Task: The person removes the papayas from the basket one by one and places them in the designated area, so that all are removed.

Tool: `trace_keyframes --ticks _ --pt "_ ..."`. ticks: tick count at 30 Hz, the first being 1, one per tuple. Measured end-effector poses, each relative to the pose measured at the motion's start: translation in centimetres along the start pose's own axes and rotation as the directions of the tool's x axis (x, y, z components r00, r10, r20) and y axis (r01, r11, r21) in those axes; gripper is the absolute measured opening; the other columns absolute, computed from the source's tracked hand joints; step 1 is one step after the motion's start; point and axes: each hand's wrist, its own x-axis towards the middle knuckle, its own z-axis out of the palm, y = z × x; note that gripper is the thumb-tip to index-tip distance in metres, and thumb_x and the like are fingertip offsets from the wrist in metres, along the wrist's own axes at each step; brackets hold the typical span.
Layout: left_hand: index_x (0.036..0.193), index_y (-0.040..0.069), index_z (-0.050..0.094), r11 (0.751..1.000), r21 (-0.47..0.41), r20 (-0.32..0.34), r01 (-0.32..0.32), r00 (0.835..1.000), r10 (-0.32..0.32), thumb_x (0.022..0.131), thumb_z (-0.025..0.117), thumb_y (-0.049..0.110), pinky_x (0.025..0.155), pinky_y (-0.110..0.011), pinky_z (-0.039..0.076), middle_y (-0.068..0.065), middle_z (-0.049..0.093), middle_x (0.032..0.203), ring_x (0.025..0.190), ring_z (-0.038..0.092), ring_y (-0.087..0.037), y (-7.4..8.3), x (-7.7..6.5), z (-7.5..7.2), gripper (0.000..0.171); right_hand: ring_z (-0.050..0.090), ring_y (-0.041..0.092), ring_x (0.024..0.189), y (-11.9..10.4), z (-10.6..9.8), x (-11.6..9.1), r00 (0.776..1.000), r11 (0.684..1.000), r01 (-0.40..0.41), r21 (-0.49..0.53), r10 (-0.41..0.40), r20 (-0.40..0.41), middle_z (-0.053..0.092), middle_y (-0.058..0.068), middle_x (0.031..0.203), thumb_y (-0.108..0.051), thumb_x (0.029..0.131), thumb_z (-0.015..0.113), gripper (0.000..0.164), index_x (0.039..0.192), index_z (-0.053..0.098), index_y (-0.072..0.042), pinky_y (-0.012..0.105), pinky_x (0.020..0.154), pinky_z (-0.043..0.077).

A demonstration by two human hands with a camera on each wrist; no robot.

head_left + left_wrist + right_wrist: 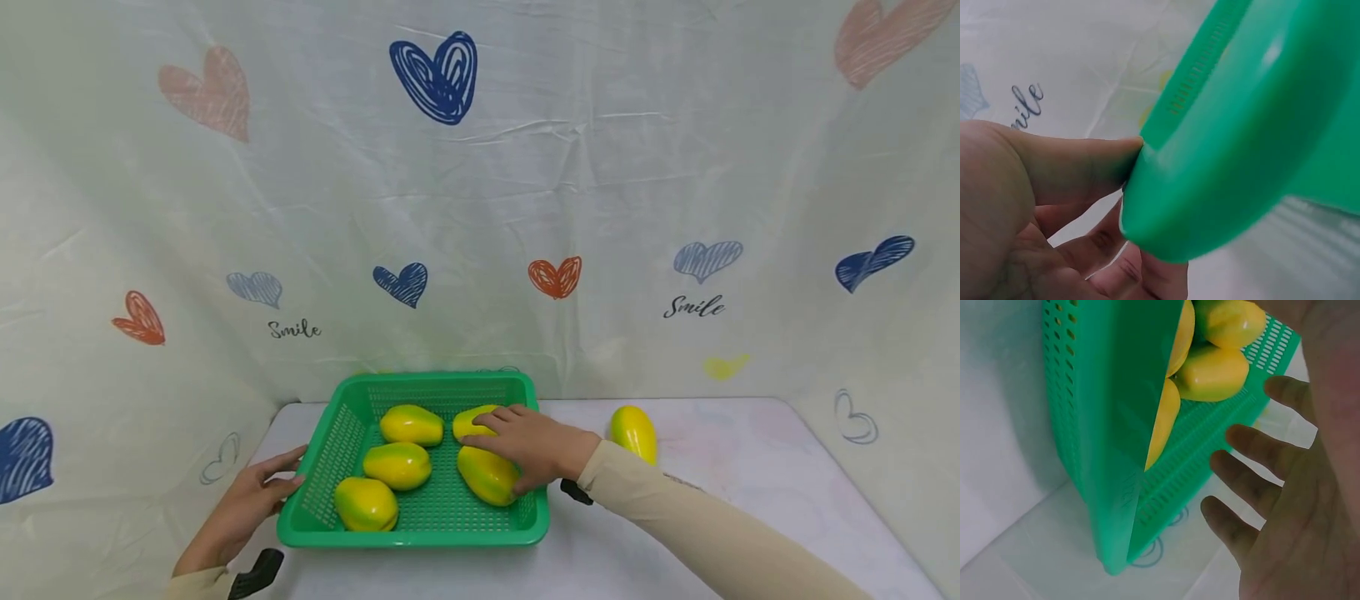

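Note:
A green plastic basket (420, 540) with perforated walls stands on the table in the head view. Several glossy yellow-green fruits (397, 465), like mangoes or small papayas, lie in it. My left hand (243, 508) grips the basket's left rim. The left wrist view shows its thumb against the edge (1166, 212) and its other fingers underneath. My right hand (536, 446) is over the basket's right side with fingers spread, above a fruit (483, 475) and partly covering another fruit (468, 421). In the right wrist view its extended fingers (1244, 478) hold nothing.
One more yellow fruit (633, 432) lies on the white table (735, 467) to the basket's right, partly hidden by the right sleeve (675, 508). A pale curtain (480, 200) printed with hearts hangs behind the table and along both sides.

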Motion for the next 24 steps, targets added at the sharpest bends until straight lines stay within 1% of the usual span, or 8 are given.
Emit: trace_keyframes --ticks 3,6,10,15,18,21,23,24 --pt "0.162 -0.006 0.032 0.998 -0.066 0.013 0.015 1.0 -0.014 0.109 0.054 0.009 0.089 -0.038 0.062 -0.034 0.043 0.153 0.099 0.066 -0.019 -0.6 0.0 -0.1 0.059 0.043 0.024 0.148 -0.3 -0.2 0.5 0.999 1.0 -0.017 0.008 0.016 0.037 0.042 0.002 0.164 -0.046 0.085 0.089 0.094 0.164 0.04 -0.027 0.042 0.124 0.039" --pt "0.164 -0.004 0.029 0.989 -0.147 0.035 0.03 0.999 -0.025 0.11 0.054 0.01 0.094 -0.036 0.061 -0.034 0.036 0.159 0.105 0.065 -0.015 -1.2 0.1 -0.2 0.062 0.044 0.023 0.148 -0.6 -0.2 0.9 0.998 1.0 -0.022 0.006 0.021 0.059 0.042 0.001 0.164 -0.046 0.086 0.089 0.094 0.164 0.04 -0.028 0.042 0.125 0.038" --pt "0.165 -0.001 0.024 0.964 -0.262 0.063 0.053 0.997 -0.037 0.11 0.054 0.011 0.094 -0.03 0.061 -0.03 0.026 0.167 0.107 0.064 -0.008 -1.9 0.2 -0.3 0.064 0.044 0.02 0.148 -0.8 -0.2 1.2 0.997 1.0 -0.016 -0.002 0.016 0.073 0.043 0.002 0.163 -0.046 0.086 0.088 0.091 0.163 0.042 -0.028 0.04 0.126 0.036" --pt "0.166 0.004 0.021 0.92 -0.382 0.09 0.083 0.995 -0.053 0.111 0.054 0.011 0.096 -0.032 0.061 -0.024 0.018 0.173 0.107 0.067 -0.006 -2.4 0.4 -0.3 0.065 0.043 0.02 0.149 -1.0 -0.3 1.5 0.995 1.0 -0.019 -0.007 0.019 0.099 0.042 0.002 0.165 -0.045 0.087 0.088 0.09 0.162 0.043 -0.029 0.04 0.127 0.033" --pt "0.167 0.005 0.019 0.901 -0.423 0.106 0.097 0.993 -0.057 0.111 0.054 0.01 0.098 -0.032 0.061 -0.023 0.013 0.174 0.107 0.068 -0.005 -2.5 0.5 -0.2 0.066 0.042 0.02 0.15 -1.1 -0.3 1.7 0.993 1.0 -0.016 -0.019 0.018 0.113 0.042 0.001 0.166 -0.045 0.086 0.089 0.09 0.162 0.043 -0.029 0.04 0.127 0.034" --pt "0.167 0.005 0.016 0.892 -0.44 0.118 0.101 0.992 -0.055 0.111 0.052 0.009 0.099 -0.032 0.06 -0.022 0.009 0.175 0.107 0.068 -0.004 -2.5 0.5 -0.1 0.067 0.042 0.02 0.15 -1.3 -0.3 1.9 0.993 0.999 -0.009 -0.044 0.014 0.12 0.042 0.001 0.165 -0.045 0.086 0.089 0.09 0.162 0.043 -0.031 0.04 0.127 0.035" --pt "0.167 0.005 0.015 0.887 -0.449 0.118 0.104 0.991 -0.057 0.111 0.052 0.009 0.1 -0.032 0.06 -0.022 0.01 0.175 0.107 0.068 -0.004 -2.6 0.5 -0.1 0.068 0.043 0.019 0.149 -1.5 -0.2 2.1 0.992 0.998 -0.006 -0.055 0.013 0.126 0.043 0.0 0.165 -0.046 0.085 0.089 0.091 0.162 0.043 -0.032 0.04 0.126 0.036" --pt "0.167 0.005 0.015 0.885 -0.453 0.115 0.105 0.992 -0.059 0.111 0.053 0.009 0.1 -0.032 0.06 -0.021 0.013 0.174 0.107 0.069 -0.005 -2.6 0.5 0.0 0.068 0.044 0.019 0.149 -1.5 -0.2 2.2 0.992 0.998 -0.006 -0.061 0.013 0.128 0.043 0.0 0.165 -0.046 0.085 0.09 0.091 0.162 0.043 -0.032 0.039 0.125 0.037"
